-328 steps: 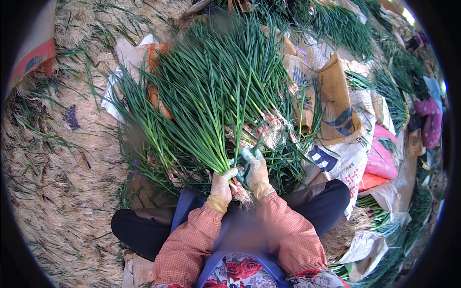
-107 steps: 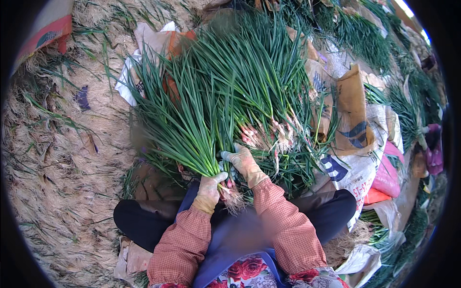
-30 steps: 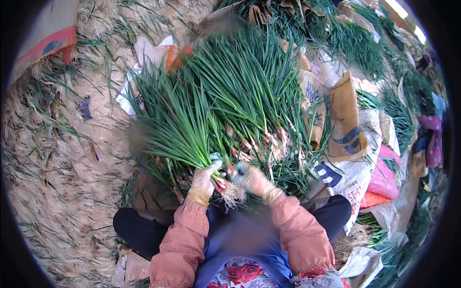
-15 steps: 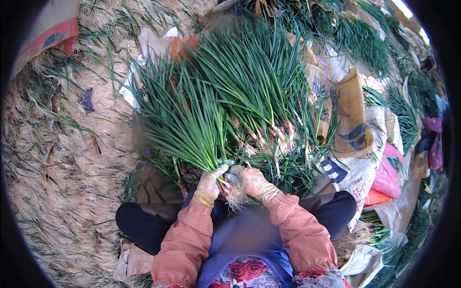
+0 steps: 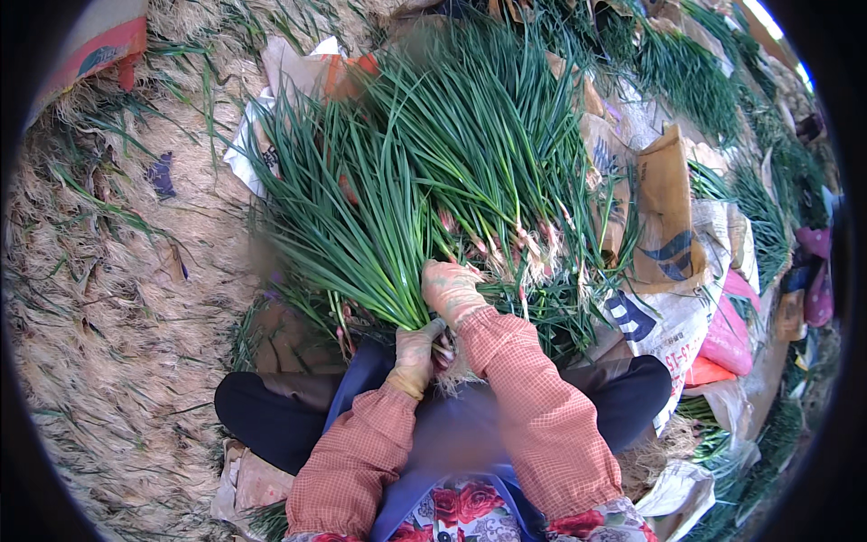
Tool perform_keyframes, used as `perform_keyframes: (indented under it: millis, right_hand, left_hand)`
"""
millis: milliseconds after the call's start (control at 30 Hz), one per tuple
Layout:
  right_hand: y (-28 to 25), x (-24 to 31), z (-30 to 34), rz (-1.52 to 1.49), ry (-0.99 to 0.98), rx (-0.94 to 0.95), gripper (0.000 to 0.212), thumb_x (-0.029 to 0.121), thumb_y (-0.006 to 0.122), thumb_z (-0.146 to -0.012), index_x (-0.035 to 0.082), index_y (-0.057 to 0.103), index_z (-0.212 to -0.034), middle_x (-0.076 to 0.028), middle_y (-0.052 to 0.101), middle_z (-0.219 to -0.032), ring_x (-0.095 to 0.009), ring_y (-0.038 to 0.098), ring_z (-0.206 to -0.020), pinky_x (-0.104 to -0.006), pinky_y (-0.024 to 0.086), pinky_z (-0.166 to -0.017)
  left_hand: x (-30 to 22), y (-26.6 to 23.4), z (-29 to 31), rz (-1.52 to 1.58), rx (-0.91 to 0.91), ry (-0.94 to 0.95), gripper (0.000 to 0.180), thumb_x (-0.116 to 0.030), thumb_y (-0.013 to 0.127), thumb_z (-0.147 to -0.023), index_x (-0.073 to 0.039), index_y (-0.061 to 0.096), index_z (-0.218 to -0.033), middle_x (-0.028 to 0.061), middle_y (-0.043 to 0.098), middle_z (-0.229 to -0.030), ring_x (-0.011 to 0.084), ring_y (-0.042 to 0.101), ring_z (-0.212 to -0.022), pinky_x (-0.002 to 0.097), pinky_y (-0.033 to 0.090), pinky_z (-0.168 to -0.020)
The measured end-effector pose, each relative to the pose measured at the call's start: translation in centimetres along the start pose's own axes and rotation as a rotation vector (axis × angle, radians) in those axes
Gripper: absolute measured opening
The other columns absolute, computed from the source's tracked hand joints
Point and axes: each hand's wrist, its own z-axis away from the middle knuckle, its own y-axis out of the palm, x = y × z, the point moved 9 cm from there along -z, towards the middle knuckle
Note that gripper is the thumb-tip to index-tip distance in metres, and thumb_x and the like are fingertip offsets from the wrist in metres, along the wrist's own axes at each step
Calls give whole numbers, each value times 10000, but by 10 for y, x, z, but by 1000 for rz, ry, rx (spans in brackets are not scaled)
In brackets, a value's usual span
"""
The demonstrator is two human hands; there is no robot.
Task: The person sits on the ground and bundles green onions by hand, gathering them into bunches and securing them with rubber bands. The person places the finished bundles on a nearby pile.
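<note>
Pale, fibrous, straw-like litter (image 5: 108,334) strewn with green blades covers the ground at left. Two hands in pale, stained gloves work above one pair of crossed, dark-trousered legs (image 5: 271,420). One long-leaved bunch of green onions (image 5: 397,298) lies between them, white roots toward the lap; the left hand (image 5: 417,354) is closed around its lower stems. Just above, the right hand (image 5: 449,287) curls against the stems, its fingers hidden, so I cannot tell whether it grips. Its red-checked sleeve (image 5: 551,406) blocks some loose greens. One larger heap of green onions (image 5: 492,163) spreads beyond, too dense to count. At right lie one tan sack with a dark mark (image 5: 666,208), one white woven sack (image 5: 646,330) and one pink bag (image 5: 722,334), contents unclear.
</note>
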Motion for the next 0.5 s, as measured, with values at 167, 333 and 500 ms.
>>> perform_keyframes:
  millis: [167,333,500]
  right_hand:
    - [-8,-18,15,-475,75,-110,229,224,590,-850,26,656,-944,-184,673,-830,-309,664,-785,-403,504,-732]
    - [23,-30,51,-1844,429,-123,185,131,514,-936,32,670,-942,-23,664,-813,-93,560,-639,-229,436,-522]
    - [21,-43,32,-2511,439,-170,169,157,522,-913,23,626,-906,66,331,-517,-65,251,-408,-249,274,-431]
  left_hand:
    - [1,-2,-24,175,58,-7,82,67,581,-827,7,586,-882,110,617,-696,184,568,-491,308,449,-401]
    - [0,-7,-30,144,33,-51,178,99,568,-825,-24,590,-952,92,636,-764,197,593,-554,301,485,-458]
    - [-12,-4,2,273,207,-73,236,52,580,-829,-35,552,-1047,149,644,-884,245,631,-687,351,531,-536]
